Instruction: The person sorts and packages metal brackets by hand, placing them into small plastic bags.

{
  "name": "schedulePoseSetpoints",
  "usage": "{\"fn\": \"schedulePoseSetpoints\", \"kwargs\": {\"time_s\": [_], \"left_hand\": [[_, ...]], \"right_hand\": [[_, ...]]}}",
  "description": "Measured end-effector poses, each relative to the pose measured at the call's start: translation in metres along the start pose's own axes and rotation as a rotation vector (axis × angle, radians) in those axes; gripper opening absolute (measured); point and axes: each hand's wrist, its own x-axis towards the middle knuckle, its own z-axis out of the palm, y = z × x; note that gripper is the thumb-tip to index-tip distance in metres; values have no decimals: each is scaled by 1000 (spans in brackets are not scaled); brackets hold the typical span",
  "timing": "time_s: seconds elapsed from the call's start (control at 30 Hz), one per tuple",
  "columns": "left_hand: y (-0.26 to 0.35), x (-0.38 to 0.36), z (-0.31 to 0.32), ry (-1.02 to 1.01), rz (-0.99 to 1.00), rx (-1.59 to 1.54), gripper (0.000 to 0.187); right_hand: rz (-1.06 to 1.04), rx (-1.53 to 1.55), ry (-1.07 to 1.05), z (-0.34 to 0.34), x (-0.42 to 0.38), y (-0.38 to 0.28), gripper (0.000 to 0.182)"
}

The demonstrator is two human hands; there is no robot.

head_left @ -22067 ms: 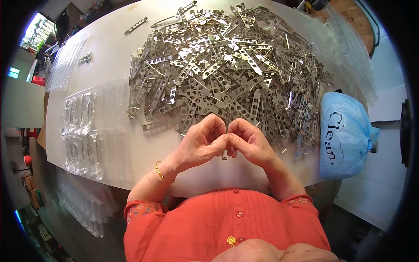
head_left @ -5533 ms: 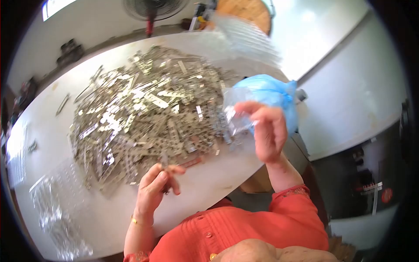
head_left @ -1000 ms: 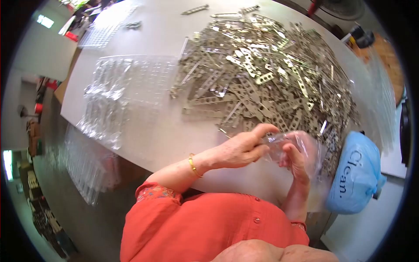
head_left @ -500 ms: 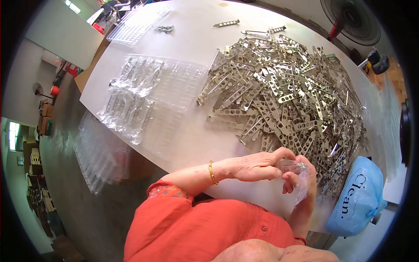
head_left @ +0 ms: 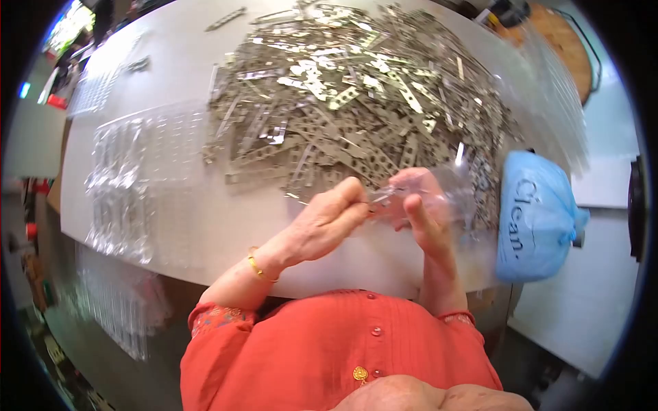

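My left hand (head_left: pixel 332 216), with a gold bangle at the wrist, is closed in a pinch at the near end of a clear plastic bag (head_left: pixel 456 195). Something thin and shiny shows by its fingertips, too blurred to make out. Around the bag's other side curls my right hand (head_left: pixel 426 212), thumb raised, the film lying over its fingers and palm. Both hands hover over the front edge of a large heap of flat metal brackets (head_left: pixel 370 130) with round holes.
Clear plastic trays (head_left: pixel 175 137) lie at the left, partly filled with wrapped pieces (head_left: pixel 120 198). A blue tied bag marked "Clean." (head_left: pixel 538 216) sits at the right table edge. Stacked clear trays (head_left: pixel 555 96) stand behind it; more trays (head_left: pixel 123 301) are below the table's left side.
The camera view has swung, shifting the table contents left. My hands have drawn slightly apart, and the plastic bag now spreads out to the right over my right hand.
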Motion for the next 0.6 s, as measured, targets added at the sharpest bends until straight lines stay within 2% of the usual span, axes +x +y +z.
{"fn": "schedulePoseSetpoints", "kwargs": {"time_s": [0.03, 0.1, 0.13, 0.23, 0.27, 0.3, 0.4, 0.47, 0.6], "left_hand": [[-1, 1, 0, 23, -10, 43, 14], [0, 2, 3, 24, 8, 36, 14], [0, 3, 4, 50, 21, 35, 15], [-2, 3, 6, 63, 67, 52, 17], [2, 2, 4, 33, -17, 60, 11], [1, 2, 3, 22, -14, 61, 11], [-3, 1, 5, -41, 47, 94, 13], [-1, -2, 9, 39, 44, 41, 15], [4, -2, 13, 41, 83, 39, 16]], "right_hand": [[3, -14, 31, -3, -1, 2, 50], [11, 62, -80, -5, 0, 8, 42], [14, 108, -76, -2, 1, 9, 32], [37, 54, -132, -2, 1, 8, 28], [148, 43, -108, 2, 0, 2, 27], [146, 41, -97, 2, 0, 0, 27], [324, -7, -225, 2, 2, -6, 26], [364, 13, -222, 3, 3, -13, 27], [435, -31, -256, -1, 4, -11, 30]]}}
